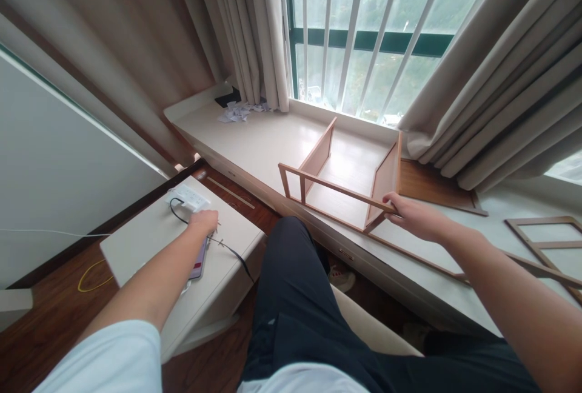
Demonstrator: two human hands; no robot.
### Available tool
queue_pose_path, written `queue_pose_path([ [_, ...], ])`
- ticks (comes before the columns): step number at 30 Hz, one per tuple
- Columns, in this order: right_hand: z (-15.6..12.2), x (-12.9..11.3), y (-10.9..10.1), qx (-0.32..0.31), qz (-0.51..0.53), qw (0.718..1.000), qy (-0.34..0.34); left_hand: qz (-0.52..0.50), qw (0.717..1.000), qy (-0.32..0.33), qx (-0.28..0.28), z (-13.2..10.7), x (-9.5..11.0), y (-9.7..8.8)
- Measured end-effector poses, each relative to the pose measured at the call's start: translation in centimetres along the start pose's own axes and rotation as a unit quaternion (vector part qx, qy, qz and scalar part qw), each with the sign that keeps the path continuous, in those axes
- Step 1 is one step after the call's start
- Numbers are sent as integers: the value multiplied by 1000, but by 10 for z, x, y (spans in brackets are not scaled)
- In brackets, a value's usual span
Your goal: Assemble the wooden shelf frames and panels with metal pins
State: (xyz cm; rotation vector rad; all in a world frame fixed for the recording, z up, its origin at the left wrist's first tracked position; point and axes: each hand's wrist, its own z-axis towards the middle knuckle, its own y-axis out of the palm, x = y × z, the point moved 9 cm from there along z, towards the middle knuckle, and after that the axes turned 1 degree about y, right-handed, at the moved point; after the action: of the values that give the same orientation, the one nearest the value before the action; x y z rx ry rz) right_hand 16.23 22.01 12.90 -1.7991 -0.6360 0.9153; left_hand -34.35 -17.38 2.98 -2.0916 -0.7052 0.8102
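My right hand is wrapped round the corner of a brown wooden frame, which rests on the white window ledge. Two upright panels, a left one and a right one, stand between its long rails. Over the small white table, my left hand has its fingers closed and pointing down, and what they hold is hidden. Just beyond it lies a white power strip with a black plug in it. A phone lies partly under my left forearm. Small thin pieces lie beside that hand.
A brown board lies on the ledge beneath the right curtain. Farther right is another wooden frame. Crumpled paper sits at the ledge's far left. A yellow cable runs across the floor, and my knee is between table and ledge.
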Motion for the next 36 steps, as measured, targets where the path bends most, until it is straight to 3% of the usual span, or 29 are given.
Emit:
queue_pose_path([
  [6, -2, -5, -5, 1, -5, 1000, 4, -10, 997, -44, 59, -11, -5, -40],
  [9, -3, -7, -8, 6, -5, 1000, 4, -68, 992, -32, 104, -22, 19, -67],
  [12, -3, -10, -10, 5, -9, 1000, 4, -153, 977, 41, 139, -51, 81, -93],
  [15, -4, -12, -13, 3, -13, 1000, 3, -212, 950, 166, 157, -110, 171, -115],
  [19, -4, -15, -15, 1, -15, 1000, -2, -273, 889, 330, 161, -203, 289, -138],
  [21, -3, -15, -14, 1, -19, 1000, -3, -280, 861, 389, 170, -237, 337, -148],
  [23, -2, -15, -14, 1, -16, 1000, -6, -274, 846, 416, 190, -256, 374, -155],
  [25, -2, -15, -13, 1, -10, 1000, -9, -262, 838, 435, 201, -264, 404, -161],
  [28, -2, -15, -14, 4, -11, 1000, -13, -253, 833, 446, 210, -264, 434, -167],
  [31, -2, -14, -14, 6, -15, 1000, -15, -246, 835, 442, 216, -259, 448, -170],
  [36, 0, -10, -11, -1, -3, 1000, -9, -261, 833, 427, 234, -255, 454, -169],
])
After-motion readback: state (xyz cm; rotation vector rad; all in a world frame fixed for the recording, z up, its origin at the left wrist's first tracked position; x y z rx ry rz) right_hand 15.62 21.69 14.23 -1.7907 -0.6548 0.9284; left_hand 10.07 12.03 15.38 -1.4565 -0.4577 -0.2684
